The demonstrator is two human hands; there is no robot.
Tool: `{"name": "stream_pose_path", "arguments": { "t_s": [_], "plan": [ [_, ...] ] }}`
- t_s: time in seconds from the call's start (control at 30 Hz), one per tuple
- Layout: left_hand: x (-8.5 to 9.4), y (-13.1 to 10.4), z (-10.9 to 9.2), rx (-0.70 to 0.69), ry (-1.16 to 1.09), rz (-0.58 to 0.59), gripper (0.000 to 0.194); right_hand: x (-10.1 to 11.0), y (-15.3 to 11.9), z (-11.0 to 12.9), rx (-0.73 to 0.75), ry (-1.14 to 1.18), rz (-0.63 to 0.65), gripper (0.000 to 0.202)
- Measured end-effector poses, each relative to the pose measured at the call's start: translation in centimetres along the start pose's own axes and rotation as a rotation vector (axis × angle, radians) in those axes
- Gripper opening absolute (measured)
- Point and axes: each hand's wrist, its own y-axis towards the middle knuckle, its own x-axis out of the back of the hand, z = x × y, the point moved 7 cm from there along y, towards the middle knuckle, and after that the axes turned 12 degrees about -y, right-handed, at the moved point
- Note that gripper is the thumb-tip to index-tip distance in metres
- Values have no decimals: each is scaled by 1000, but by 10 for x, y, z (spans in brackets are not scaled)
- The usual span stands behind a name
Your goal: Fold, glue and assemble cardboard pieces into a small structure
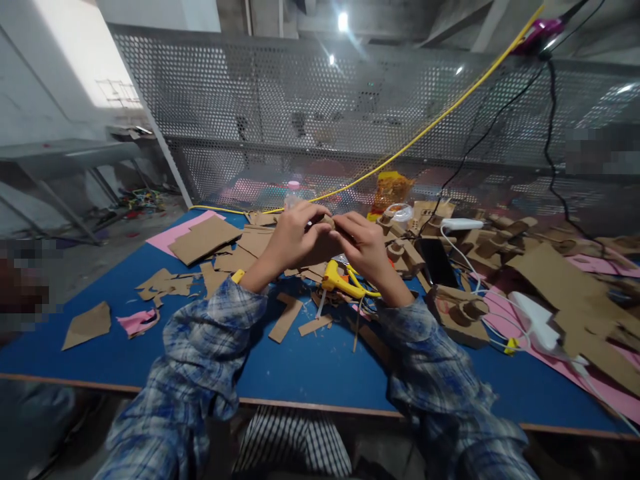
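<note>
My left hand (299, 235) and my right hand (361, 243) are raised over the middle of the blue table, fingertips close together. Both pinch a small brown cardboard piece (327, 221), mostly hidden by the fingers. Just below my right hand lies a yellow glue gun (343, 280), its nozzle pointing down and left. Cardboard strips (286, 319) lie in front of it, and larger cardboard sheets (254, 244) are behind my left hand.
On the blue table (320, 377), cardboard scraps (167, 285) lie left. A black phone (439, 261), white power strip (535, 321) and cardboard pieces fill the right. A perforated metal screen (300, 93) stands behind; a yellow cord (425, 133) crosses it. A person's blurred hand (23, 287) is far left.
</note>
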Motion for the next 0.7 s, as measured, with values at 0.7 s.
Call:
{"name": "stream_pose_path", "arguments": {
  "t_s": [0.7],
  "plan": [
    [13,2,30,116,-332,-195,18,17,7,-16,-119,92,21,22]
  ]
}}
